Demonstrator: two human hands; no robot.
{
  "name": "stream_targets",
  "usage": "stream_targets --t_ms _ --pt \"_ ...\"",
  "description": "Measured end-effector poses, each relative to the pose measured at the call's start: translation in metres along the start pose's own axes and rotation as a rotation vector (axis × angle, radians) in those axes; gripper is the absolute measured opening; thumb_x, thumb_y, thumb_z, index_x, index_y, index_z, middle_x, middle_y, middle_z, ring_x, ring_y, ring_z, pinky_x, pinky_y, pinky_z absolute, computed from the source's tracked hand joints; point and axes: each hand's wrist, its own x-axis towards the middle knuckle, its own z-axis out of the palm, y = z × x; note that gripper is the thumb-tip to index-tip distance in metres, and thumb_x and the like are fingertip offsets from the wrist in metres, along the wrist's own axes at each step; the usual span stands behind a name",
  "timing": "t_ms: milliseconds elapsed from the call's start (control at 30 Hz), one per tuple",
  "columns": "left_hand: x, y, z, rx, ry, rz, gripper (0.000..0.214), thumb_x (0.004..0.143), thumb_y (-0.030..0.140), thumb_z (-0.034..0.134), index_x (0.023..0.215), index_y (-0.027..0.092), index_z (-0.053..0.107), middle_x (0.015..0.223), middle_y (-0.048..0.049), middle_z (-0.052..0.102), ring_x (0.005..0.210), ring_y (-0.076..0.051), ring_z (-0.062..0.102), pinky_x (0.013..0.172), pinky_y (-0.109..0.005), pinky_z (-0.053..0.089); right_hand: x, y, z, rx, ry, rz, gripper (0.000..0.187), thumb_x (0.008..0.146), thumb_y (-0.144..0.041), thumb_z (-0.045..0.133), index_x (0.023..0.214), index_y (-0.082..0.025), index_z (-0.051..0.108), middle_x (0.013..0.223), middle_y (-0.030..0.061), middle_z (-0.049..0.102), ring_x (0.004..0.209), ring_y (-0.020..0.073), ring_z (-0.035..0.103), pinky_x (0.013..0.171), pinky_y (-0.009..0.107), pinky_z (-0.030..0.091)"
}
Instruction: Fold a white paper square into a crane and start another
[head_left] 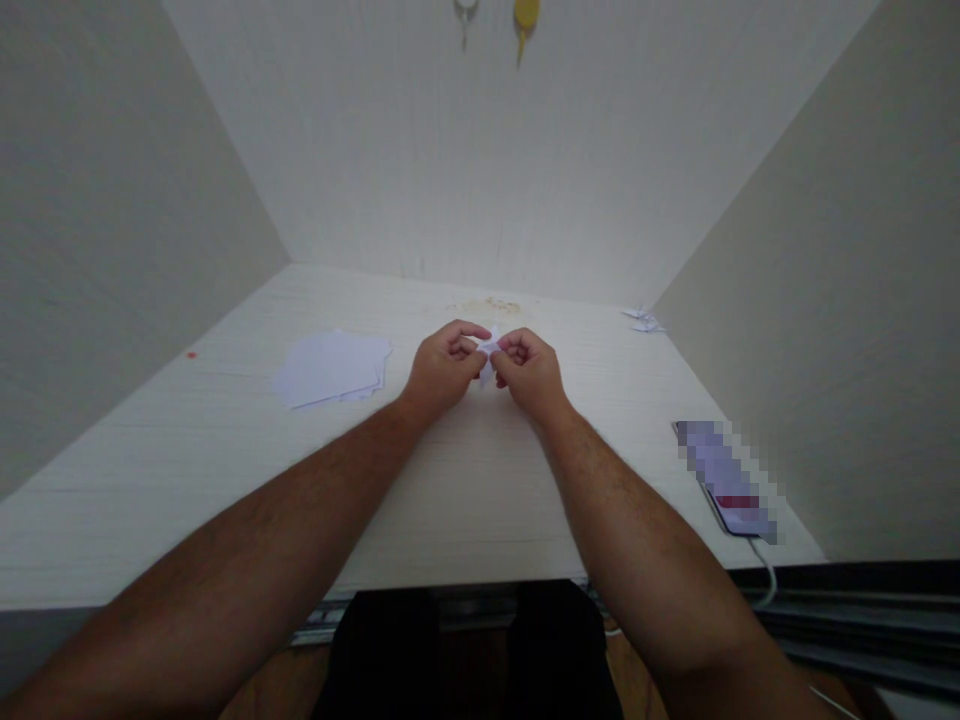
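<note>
Paper (489, 347) sits pinched in left hand (447, 366) and right hand (532, 372); phone screen (716, 470) pixelated, unreadable.

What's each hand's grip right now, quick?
Left hand: closed, pinching the small white paper.
Right hand: closed, pinching the same small white paper opposite.

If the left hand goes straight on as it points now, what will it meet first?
Past the small paper it holds, the left hand would probably meet the right hand first; exact depth is unclear.
</note>
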Motion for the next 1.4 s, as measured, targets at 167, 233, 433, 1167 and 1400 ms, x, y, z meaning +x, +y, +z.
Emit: stream_targets --t_ms 167,233,433,1167,1400 --pt "0.0013 -0.0026 -0.0001 -0.022 0.028 -0.008 0.012 0.066 0.017 0.071 0.078 0.017 0.068 0.061 0.0008 0.064 0.053 -0.011 0.057 0.054 -0.025 0.046 -0.0010 -0.0028 -0.0022 -0.013 -0.063 -0.005 0.010 0.073 -0.021 0.062 0.080 -0.023 0.056 0.053 -0.0099 0.055 0.043 0.0088 0.051 0.043 0.021 0.036" --pt "0.0014 -0.0023 -0.0003 -0.026 0.021 -0.021 0.014 0.064 0.015 0.071 0.078 0.017 0.068 0.060 0.0016 0.063 0.053 -0.011 0.057 0.054 -0.025 0.046 -0.0006 -0.0024 -0.0026 -0.008 -0.043 -0.004 0.010 0.071 -0.019 0.062 0.079 -0.023 0.057 0.053 -0.0097 0.056 0.044 0.0088 0.052 0.044 0.021 0.037" --pt "0.0007 0.0002 -0.0004 -0.014 0.019 -0.054 0.011 0.062 0.012 0.068 0.072 0.018 0.067 0.052 0.0030 0.058 0.048 -0.011 0.056 0.050 -0.025 0.045 -0.0011 -0.0037 -0.0016 0.054 -0.023 0.001 0.009 0.069 -0.020 0.065 0.076 -0.023 0.060 0.052 -0.0092 0.056 0.043 0.0084 0.050 0.044 0.022 0.037" --pt "0.0036 -0.0047 0.0003 -0.286 0.046 -0.190 0.013 0.056 0.013 0.067 0.067 0.017 0.062 0.054 0.0022 0.059 0.049 -0.012 0.058 0.051 -0.026 0.050 0.0019 -0.0047 -0.0060 0.117 -0.082 0.024 0.004 0.067 -0.023 0.065 0.070 -0.022 0.063 0.049 -0.0071 0.058 0.044 0.0090 0.053 0.048 0.023 0.044" --pt "0.0043 -0.0067 -0.0004 -0.251 0.064 -0.170 0.022 0.058 0.022 0.078 0.071 0.017 0.061 0.059 0.0023 0.062 0.052 -0.011 0.059 0.053 -0.026 0.051 0.0035 0.0010 -0.0060 0.096 -0.044 -0.014 0.009 0.066 -0.023 0.064 0.073 -0.021 0.069 0.055 -0.0047 0.063 0.049 0.0100 0.057 0.050 0.025 0.048"
